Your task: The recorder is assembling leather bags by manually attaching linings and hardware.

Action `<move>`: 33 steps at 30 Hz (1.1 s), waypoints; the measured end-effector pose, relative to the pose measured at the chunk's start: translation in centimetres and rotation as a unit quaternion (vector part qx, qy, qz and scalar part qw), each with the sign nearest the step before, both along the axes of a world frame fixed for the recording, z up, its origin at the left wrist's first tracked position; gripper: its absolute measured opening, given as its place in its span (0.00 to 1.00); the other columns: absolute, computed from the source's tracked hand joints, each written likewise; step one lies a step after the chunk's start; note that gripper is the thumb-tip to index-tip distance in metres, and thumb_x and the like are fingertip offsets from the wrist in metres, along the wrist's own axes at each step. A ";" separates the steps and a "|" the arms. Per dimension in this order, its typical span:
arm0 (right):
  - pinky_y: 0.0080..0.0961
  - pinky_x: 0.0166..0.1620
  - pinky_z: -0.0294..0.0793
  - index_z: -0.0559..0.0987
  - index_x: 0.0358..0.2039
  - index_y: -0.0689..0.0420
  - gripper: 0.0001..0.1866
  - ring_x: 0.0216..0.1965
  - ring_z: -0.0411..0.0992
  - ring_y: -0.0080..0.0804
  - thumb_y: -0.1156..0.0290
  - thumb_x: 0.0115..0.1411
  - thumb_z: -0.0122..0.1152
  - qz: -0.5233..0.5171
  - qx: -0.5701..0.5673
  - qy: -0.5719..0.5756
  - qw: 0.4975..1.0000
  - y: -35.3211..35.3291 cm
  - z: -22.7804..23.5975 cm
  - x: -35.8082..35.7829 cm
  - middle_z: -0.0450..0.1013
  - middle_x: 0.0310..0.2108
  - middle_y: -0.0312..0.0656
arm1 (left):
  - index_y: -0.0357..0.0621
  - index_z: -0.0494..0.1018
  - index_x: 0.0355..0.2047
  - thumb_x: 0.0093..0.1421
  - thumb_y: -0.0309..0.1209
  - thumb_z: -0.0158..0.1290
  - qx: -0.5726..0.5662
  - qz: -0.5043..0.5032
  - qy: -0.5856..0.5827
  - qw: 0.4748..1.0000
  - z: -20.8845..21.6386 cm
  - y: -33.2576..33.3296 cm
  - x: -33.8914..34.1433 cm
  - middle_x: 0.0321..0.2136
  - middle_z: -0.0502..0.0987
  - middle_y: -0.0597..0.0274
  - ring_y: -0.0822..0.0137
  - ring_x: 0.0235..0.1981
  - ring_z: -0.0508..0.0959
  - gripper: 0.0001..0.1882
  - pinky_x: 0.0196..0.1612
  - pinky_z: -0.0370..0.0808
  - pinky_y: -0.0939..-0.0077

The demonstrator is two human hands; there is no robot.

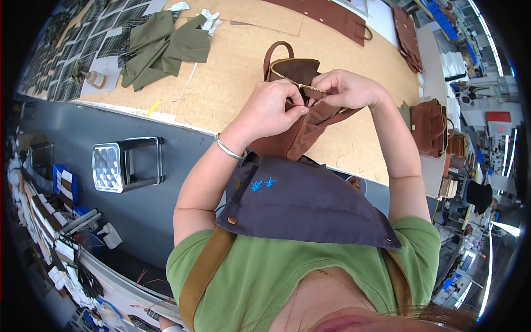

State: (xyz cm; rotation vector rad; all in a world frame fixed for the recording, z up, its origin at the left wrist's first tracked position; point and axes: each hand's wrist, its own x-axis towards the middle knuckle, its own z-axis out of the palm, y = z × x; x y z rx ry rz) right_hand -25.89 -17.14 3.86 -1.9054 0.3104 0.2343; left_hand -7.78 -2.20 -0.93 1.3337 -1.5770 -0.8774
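Note:
A reddish-brown handbag (301,135) stands at the near edge of the table, right in front of my apron. Its top gapes, showing a dark brown inside and a brass-toothed zipper (298,84); a looped handle (278,48) rises at the far side. My left hand (274,108), with a bangle on the wrist, pinches the bag's near upper edge. Opposite it, my right hand (348,90) is closed on the edge at the zipper's right end. Both sets of fingertips meet close together over the opening, and what lies between them is partly hidden.
Olive fabric pieces (166,50) and plaid cloth (61,47) lie on the table (232,66) at the left, near a small bottle (95,79). Other brown bags (428,127) stand at the right. A metal stool (127,165) is on the floor to the left.

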 end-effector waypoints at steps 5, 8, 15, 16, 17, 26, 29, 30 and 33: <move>0.17 0.32 0.63 0.80 0.33 0.64 0.08 0.27 0.60 0.14 0.82 0.55 0.54 0.011 -0.012 0.005 1.000 -0.7 -0.6 -0.4 0.64 0.22 0.28 | 0.33 0.76 0.25 0.54 0.22 0.62 0.012 0.016 0.005 1.000 0.2 0.2 -0.4 0.27 0.77 0.59 0.70 0.27 0.79 0.06 0.33 0.77 0.76; 0.16 0.32 0.63 0.80 0.32 0.64 0.07 0.29 0.62 0.13 0.81 0.56 0.53 -0.019 0.029 -0.021 0.999 0.3 0.1 -0.1 0.67 0.23 0.27 | 0.33 0.75 0.25 0.54 0.22 0.62 0.014 0.034 0.019 0.999 0.2 0.4 -0.5 0.27 0.77 0.59 0.69 0.27 0.79 0.06 0.33 0.77 0.76; 0.15 0.24 0.62 0.81 0.34 0.62 0.06 0.24 0.64 0.10 0.75 0.56 0.62 -0.067 0.056 0.048 0.995 -0.2 -0.3 -0.6 0.69 0.21 0.26 | 0.33 0.75 0.25 0.54 0.22 0.62 0.010 0.052 0.005 0.999 0.3 0.4 -0.7 0.27 0.77 0.58 0.68 0.27 0.80 0.06 0.33 0.78 0.75; 0.15 0.23 0.62 0.82 0.34 0.62 0.06 0.23 0.64 0.10 0.74 0.56 0.64 -0.052 0.009 0.041 0.998 0.3 -0.1 -0.5 0.69 0.21 0.26 | 0.33 0.75 0.25 0.53 0.22 0.62 0.008 0.053 0.002 0.999 0.3 0.4 -0.7 0.26 0.77 0.58 0.67 0.27 0.80 0.06 0.33 0.78 0.75; 0.15 0.22 0.62 0.82 0.34 0.62 0.07 0.23 0.64 0.10 0.73 0.55 0.66 -0.036 -0.038 0.034 0.998 0.7 0.1 -0.3 0.70 0.21 0.26 | 0.33 0.75 0.25 0.53 0.22 0.62 0.005 0.054 -0.001 0.999 0.2 0.4 -0.7 0.26 0.77 0.58 0.67 0.27 0.80 0.06 0.33 0.78 0.75; 0.14 0.30 0.69 0.83 0.35 0.62 0.08 0.27 0.69 0.11 0.72 0.56 0.69 -0.095 0.015 0.057 0.994 1.2 0.6 -0.2 0.77 0.25 0.30 | 0.34 0.75 0.25 0.53 0.23 0.64 -0.058 0.052 -0.033 0.996 -0.3 0.3 -0.8 0.25 0.78 0.56 0.63 0.25 0.80 0.08 0.32 0.78 0.73; 0.15 0.30 0.69 0.84 0.35 0.62 0.08 0.26 0.69 0.12 0.72 0.56 0.69 -0.102 0.009 0.055 0.993 1.3 0.5 -0.2 0.76 0.25 0.30 | 0.34 0.75 0.25 0.53 0.24 0.64 -0.066 0.059 -0.038 0.995 -0.3 0.3 -0.9 0.24 0.78 0.56 0.63 0.24 0.80 0.08 0.31 0.78 0.73; 0.15 0.30 0.69 0.84 0.35 0.62 0.08 0.26 0.68 0.12 0.72 0.56 0.69 -0.104 0.008 0.051 0.993 1.4 0.4 -0.2 0.76 0.24 0.30 | 0.34 0.75 0.25 0.53 0.24 0.64 -0.068 0.057 -0.040 0.995 -0.3 0.3 -0.9 0.24 0.78 0.56 0.63 0.24 0.80 0.08 0.31 0.78 0.73; 0.16 0.29 0.68 0.84 0.34 0.61 0.07 0.25 0.68 0.13 0.72 0.55 0.69 -0.101 -0.001 0.041 0.994 1.3 0.2 -0.2 0.76 0.24 0.30 | 0.34 0.75 0.25 0.53 0.24 0.64 -0.072 0.053 -0.044 0.995 -0.3 0.3 -0.9 0.24 0.78 0.56 0.63 0.24 0.80 0.08 0.30 0.78 0.73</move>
